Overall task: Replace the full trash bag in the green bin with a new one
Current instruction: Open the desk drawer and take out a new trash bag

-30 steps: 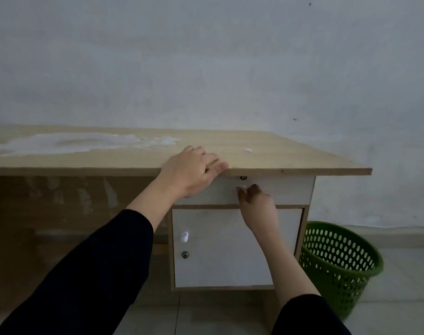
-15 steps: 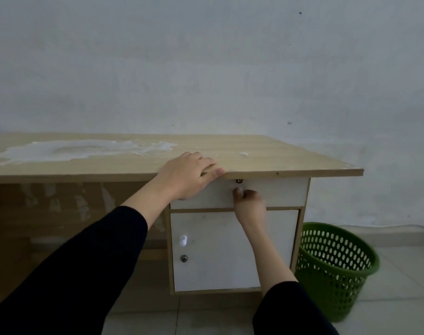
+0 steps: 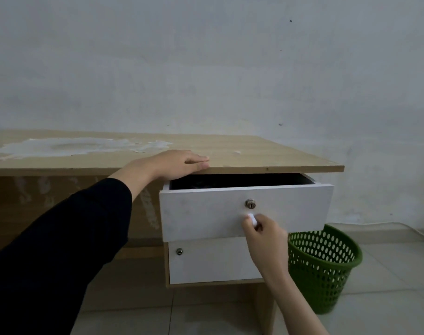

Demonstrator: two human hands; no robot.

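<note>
A green perforated bin [image 3: 327,267] stands on the floor to the right of the desk, with no bag visible in it. The white drawer [image 3: 206,213] under the desktop is pulled out, and its inside looks dark. My right hand [image 3: 264,235] pinches the drawer's small white knob [image 3: 251,218] below the keyhole. My left hand [image 3: 179,164] lies flat on the desktop's front edge, fingers together, holding nothing.
The wooden desk [image 3: 266,153] has a white peeled patch on the left. Below the drawer is a white cabinet door [image 3: 211,262] with a lock. A grey wall rises behind. A white cable [image 3: 411,232] runs along the floor at right.
The drawer, shut before, has slid out toward me with my right hand on its knob. My left hand stays on the desktop edge.
</note>
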